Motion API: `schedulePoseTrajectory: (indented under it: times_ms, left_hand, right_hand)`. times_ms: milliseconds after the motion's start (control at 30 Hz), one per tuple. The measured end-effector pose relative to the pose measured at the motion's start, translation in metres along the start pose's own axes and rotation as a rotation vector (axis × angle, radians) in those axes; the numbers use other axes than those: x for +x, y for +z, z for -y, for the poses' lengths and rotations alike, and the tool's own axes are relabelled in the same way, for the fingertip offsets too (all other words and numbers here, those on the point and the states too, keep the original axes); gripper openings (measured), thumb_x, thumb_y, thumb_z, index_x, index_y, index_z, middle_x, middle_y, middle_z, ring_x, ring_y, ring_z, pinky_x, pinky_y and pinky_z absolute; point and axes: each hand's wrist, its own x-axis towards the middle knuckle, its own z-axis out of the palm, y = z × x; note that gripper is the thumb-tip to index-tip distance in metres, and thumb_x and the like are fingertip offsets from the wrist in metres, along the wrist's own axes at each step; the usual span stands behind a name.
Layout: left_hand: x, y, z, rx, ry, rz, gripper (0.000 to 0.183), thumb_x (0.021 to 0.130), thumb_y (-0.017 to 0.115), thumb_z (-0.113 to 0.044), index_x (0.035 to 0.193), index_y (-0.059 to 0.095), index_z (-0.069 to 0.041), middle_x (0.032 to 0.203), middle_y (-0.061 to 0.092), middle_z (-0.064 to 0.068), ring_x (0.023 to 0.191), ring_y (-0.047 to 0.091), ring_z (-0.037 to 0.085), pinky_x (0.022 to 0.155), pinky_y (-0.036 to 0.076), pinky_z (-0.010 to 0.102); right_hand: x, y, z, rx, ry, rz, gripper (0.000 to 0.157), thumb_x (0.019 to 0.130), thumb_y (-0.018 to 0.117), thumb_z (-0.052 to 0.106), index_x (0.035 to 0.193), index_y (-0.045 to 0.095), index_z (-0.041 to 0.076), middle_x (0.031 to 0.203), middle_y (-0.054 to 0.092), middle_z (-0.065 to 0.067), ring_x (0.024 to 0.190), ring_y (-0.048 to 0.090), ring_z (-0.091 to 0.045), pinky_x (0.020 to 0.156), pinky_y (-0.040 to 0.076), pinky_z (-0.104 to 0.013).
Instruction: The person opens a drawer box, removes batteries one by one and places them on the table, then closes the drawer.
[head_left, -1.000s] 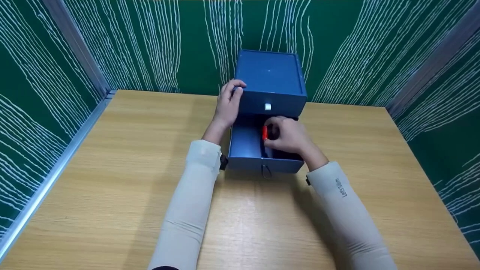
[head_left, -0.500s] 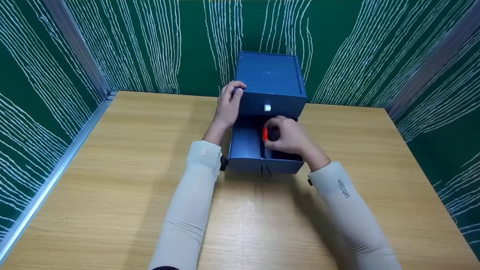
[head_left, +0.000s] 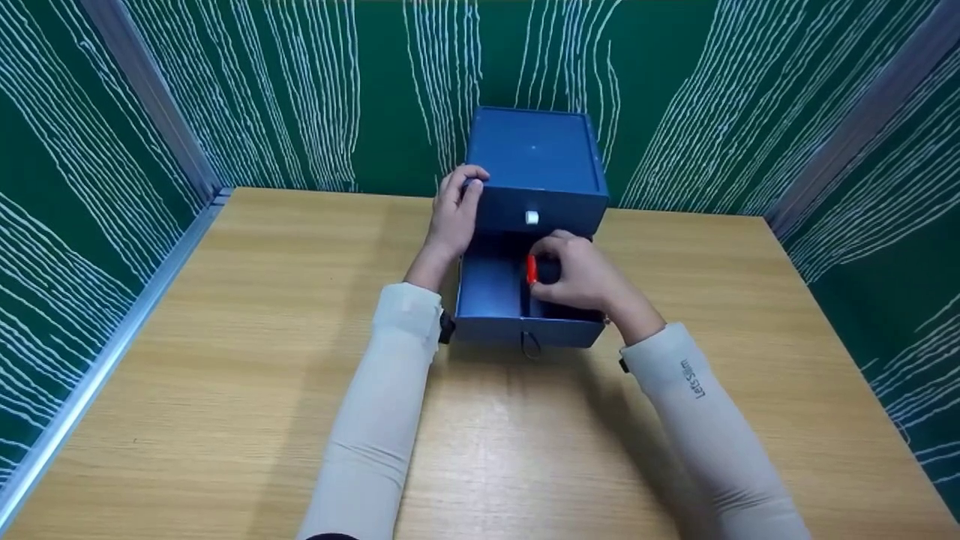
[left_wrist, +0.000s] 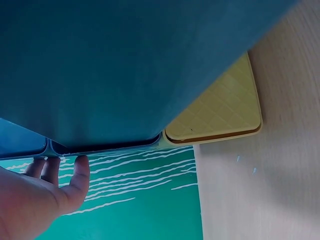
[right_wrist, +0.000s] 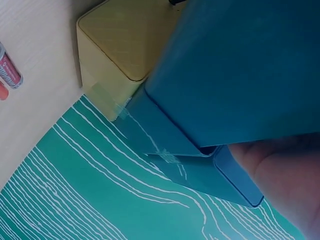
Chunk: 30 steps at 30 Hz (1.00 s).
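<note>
A blue drawer unit [head_left: 536, 150] stands against the back wall, its top drawer with a white knob [head_left: 532, 217] pushed in. Below it a blue drawer [head_left: 491, 289] is pulled out, split lengthwise by a divider. My left hand [head_left: 454, 214] rests at the unit's upper left front corner; in the left wrist view its fingertips touch the unit's side. Inside the pulled-out drawer, my right hand [head_left: 577, 274] pinches a small red object [head_left: 532, 270] between thumb and fingers, over the right compartment. The hand hides most of that object and compartment, so its kind is unclear.
A yellow drawer [left_wrist: 225, 100] sits pushed in under the blue one. A dark loop [head_left: 531, 345] hangs on the open drawer's front. In the right wrist view a red-and-white cylinder [right_wrist: 10, 75] lies on the table, beside an orange-red thing [right_wrist: 2, 92]. Green walls enclose the wooden table [head_left: 300, 315].
The head view has shifted slightly. My right hand stays in the drawer with the red object, its forearm a touch farther right. The left hand keeps its place on the unit.
</note>
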Motion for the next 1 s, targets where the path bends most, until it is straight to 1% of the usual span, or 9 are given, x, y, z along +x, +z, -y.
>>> schedulePoseTrajectory:
  times_ms: [100, 233, 433, 533, 567, 700, 800, 933, 1000]
  left_hand:
    - [-0.001, 0.000, 0.001, 0.009, 0.001, 0.000, 0.021, 0.093, 0.033, -0.039, 0.106, 0.049, -0.031, 0.127, 0.037, -0.007, 0.117, 0.033, 0.010, 0.097, 0.029, 0.036]
    - [-0.001, 0.001, 0.001, 0.008, 0.008, -0.003, 0.021, 0.093, 0.033, -0.039, 0.105, 0.049, -0.032, 0.126, 0.037, -0.008, 0.117, 0.033, 0.008, 0.097, 0.029, 0.035]
    - [0.000, 0.000, 0.001, 0.007, 0.046, -0.011, 0.022, 0.093, 0.034, -0.034, 0.106, 0.050, -0.026, 0.124, 0.040, -0.007, 0.117, 0.033, 0.007, 0.097, 0.028, 0.031]
    - [0.000, -0.001, -0.001, -0.006, 0.050, -0.008, 0.023, 0.094, 0.034, -0.031, 0.107, 0.051, -0.022, 0.125, 0.040, -0.004, 0.118, 0.033, 0.009, 0.098, 0.028, 0.032]
    - [0.000, -0.001, -0.003, -0.010, 0.049, -0.006, 0.023, 0.094, 0.035, -0.030, 0.108, 0.051, -0.020, 0.125, 0.040, -0.003, 0.118, 0.033, 0.010, 0.098, 0.027, 0.033]
    - [-0.008, -0.003, -0.019, -0.022, 0.042, -0.003, 0.024, 0.095, 0.035, -0.023, 0.109, 0.050, -0.013, 0.125, 0.040, 0.002, 0.119, 0.033, 0.014, 0.099, 0.027, 0.034]
    - [-0.015, -0.005, -0.031, -0.023, 0.034, -0.005, 0.023, 0.095, 0.034, -0.021, 0.109, 0.049, -0.010, 0.125, 0.040, 0.004, 0.119, 0.033, 0.015, 0.099, 0.026, 0.033]
    - [-0.017, -0.006, -0.033, -0.021, 0.026, -0.005, 0.024, 0.095, 0.034, -0.021, 0.110, 0.049, -0.010, 0.126, 0.040, 0.003, 0.119, 0.033, 0.014, 0.100, 0.025, 0.033]
    - [-0.016, -0.006, -0.032, -0.021, 0.021, -0.003, 0.024, 0.095, 0.034, -0.022, 0.110, 0.049, -0.011, 0.126, 0.039, 0.003, 0.119, 0.033, 0.015, 0.100, 0.026, 0.033]
  right_hand:
    - [-0.001, 0.000, 0.001, 0.000, -0.003, -0.004, 0.044, 0.068, 0.067, 0.037, 0.104, 0.056, 0.015, 0.101, 0.051, 0.003, 0.088, 0.048, -0.016, 0.085, 0.043, -0.036]
    - [-0.002, -0.001, 0.001, 0.012, -0.007, -0.011, 0.043, 0.068, 0.067, 0.037, 0.103, 0.056, 0.015, 0.101, 0.051, 0.003, 0.088, 0.048, -0.015, 0.085, 0.043, -0.035]
    - [-0.002, -0.004, 0.002, 0.034, -0.011, -0.022, 0.041, 0.068, 0.067, 0.034, 0.103, 0.057, 0.014, 0.101, 0.052, 0.002, 0.089, 0.048, -0.015, 0.085, 0.042, -0.035]
    - [-0.002, -0.005, 0.003, 0.034, -0.004, -0.029, 0.041, 0.067, 0.068, 0.034, 0.103, 0.057, 0.015, 0.100, 0.052, 0.002, 0.089, 0.048, -0.015, 0.085, 0.042, -0.035]
    - [-0.003, -0.006, 0.003, 0.034, -0.004, -0.030, 0.041, 0.067, 0.068, 0.033, 0.103, 0.057, 0.015, 0.100, 0.052, 0.002, 0.089, 0.048, -0.015, 0.084, 0.042, -0.035]
    - [-0.003, -0.007, 0.004, 0.029, -0.004, -0.032, 0.042, 0.067, 0.068, 0.033, 0.103, 0.057, 0.014, 0.100, 0.052, 0.002, 0.088, 0.048, -0.014, 0.084, 0.043, -0.034]
    - [-0.003, -0.008, 0.003, 0.029, 0.000, -0.031, 0.042, 0.067, 0.067, 0.034, 0.103, 0.057, 0.015, 0.101, 0.052, 0.003, 0.089, 0.048, -0.014, 0.084, 0.043, -0.034]
    - [-0.005, -0.010, 0.003, 0.044, 0.012, -0.030, 0.042, 0.068, 0.068, 0.033, 0.104, 0.057, 0.015, 0.102, 0.052, 0.003, 0.090, 0.047, -0.014, 0.085, 0.042, -0.034]
    - [-0.006, -0.011, 0.003, 0.052, 0.020, -0.029, 0.042, 0.068, 0.068, 0.033, 0.104, 0.056, 0.015, 0.102, 0.052, 0.003, 0.091, 0.047, -0.014, 0.086, 0.042, -0.035]
